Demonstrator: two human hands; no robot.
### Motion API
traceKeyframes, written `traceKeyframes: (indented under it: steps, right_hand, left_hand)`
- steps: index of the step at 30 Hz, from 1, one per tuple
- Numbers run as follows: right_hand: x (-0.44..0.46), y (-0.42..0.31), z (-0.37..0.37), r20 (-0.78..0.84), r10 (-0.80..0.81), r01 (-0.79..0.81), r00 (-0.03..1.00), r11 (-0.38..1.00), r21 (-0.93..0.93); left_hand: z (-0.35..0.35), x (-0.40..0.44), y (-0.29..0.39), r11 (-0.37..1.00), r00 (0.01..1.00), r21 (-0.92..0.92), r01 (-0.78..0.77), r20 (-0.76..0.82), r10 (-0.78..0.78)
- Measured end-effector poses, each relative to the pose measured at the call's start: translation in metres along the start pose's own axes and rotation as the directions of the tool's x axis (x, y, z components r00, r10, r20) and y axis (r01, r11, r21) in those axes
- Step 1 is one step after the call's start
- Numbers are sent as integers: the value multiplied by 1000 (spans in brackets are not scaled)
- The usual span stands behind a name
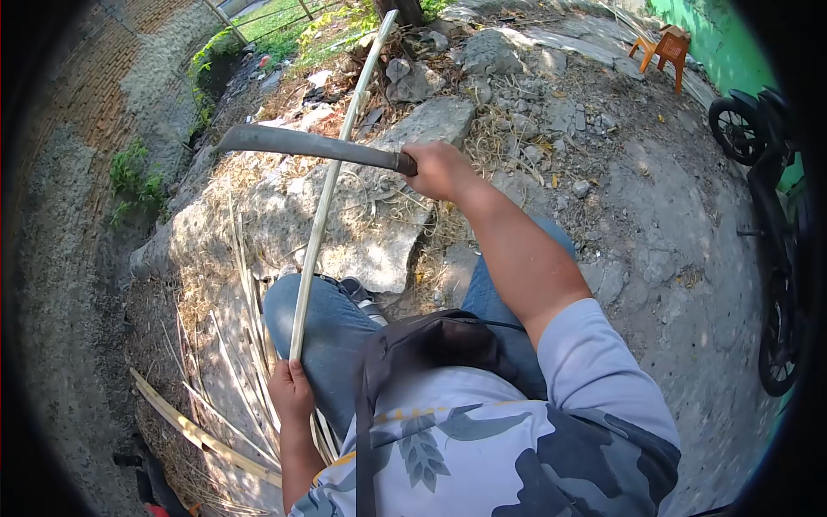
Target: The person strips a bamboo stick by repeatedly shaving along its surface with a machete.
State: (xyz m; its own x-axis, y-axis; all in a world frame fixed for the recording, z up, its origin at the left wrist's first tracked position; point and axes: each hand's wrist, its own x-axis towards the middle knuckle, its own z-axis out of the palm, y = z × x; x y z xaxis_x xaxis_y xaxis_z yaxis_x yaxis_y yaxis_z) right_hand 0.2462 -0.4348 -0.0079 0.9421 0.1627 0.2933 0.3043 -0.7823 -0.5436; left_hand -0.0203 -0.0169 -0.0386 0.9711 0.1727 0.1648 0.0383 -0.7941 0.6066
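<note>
My right hand (435, 171) is wrapped round the handle of a long curved machete (310, 144), whose blade points left and crosses over a pale wooden strip (323, 211). The lower end of that strip is in my left hand (291, 389), beside my left knee. From there the strip slants up and away, its far end near the tree base. Whether blade and strip touch, I cannot tell. Several thin split strips (244, 284) lie on the ground to the left, with a thicker curved piece (207, 439) nearer me.
Broken concrete slabs (370, 228) and rubble (491, 53) lie ahead. A brick wall (77, 112) runs along the left. At the upper right is an orange plastic stool (670, 53), with a black motorcycle (769, 185) along the right edge. A dark bag (444, 345) rests at my waist.
</note>
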Motion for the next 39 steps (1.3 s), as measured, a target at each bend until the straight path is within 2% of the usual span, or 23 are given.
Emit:
traceKeyframes:
  steps: [5,6,9,10,11,12,13,19,22,29,34,39]
  right_hand:
    - [-5,-19,-2,169,-296,323,940,932,-163]
    - [-3,-16,3,149,-382,408,912,886,-223]
    - [4,2,4,9,-397,382,918,877,-292]
    - [5,9,-1,-44,-270,246,962,924,-293]
    - [6,14,-4,-93,-63,46,994,985,-168]
    - [8,17,-9,-115,153,-158,982,987,-34]
    - [10,20,-13,-110,362,-352,926,931,102]
    - [1,25,-14,-61,390,-391,919,920,-14]
    - [4,26,-11,-55,368,-364,928,929,73]
    - [4,22,-4,-115,310,-299,944,948,109]
    - [-2,16,-14,-135,293,-277,947,953,123]
    - [1,12,0,-150,82,-78,985,996,34]
  left_hand:
    - [-3,2,-1,1000,999,7,-1,47,1]
    - [-4,3,-2,1000,999,2,-8,51,8]
    - [-8,5,-6,1000,998,-25,-4,69,6]
    - [-8,4,-7,999,997,-37,5,76,-2]
    - [-8,3,-7,999,998,-32,-8,66,10]
    - [-6,2,-5,999,998,-27,-21,56,23]
    - [-5,5,-2,999,998,-22,-38,45,39]
    - [-11,9,4,1000,996,12,-14,92,12]
    - [-9,7,4,999,996,-40,5,92,-1]
    - [-8,8,-4,997,997,-70,-29,74,34]
    - [-8,7,-7,996,997,-93,2,83,5]
    - [-7,8,-6,994,997,-113,1,82,8]
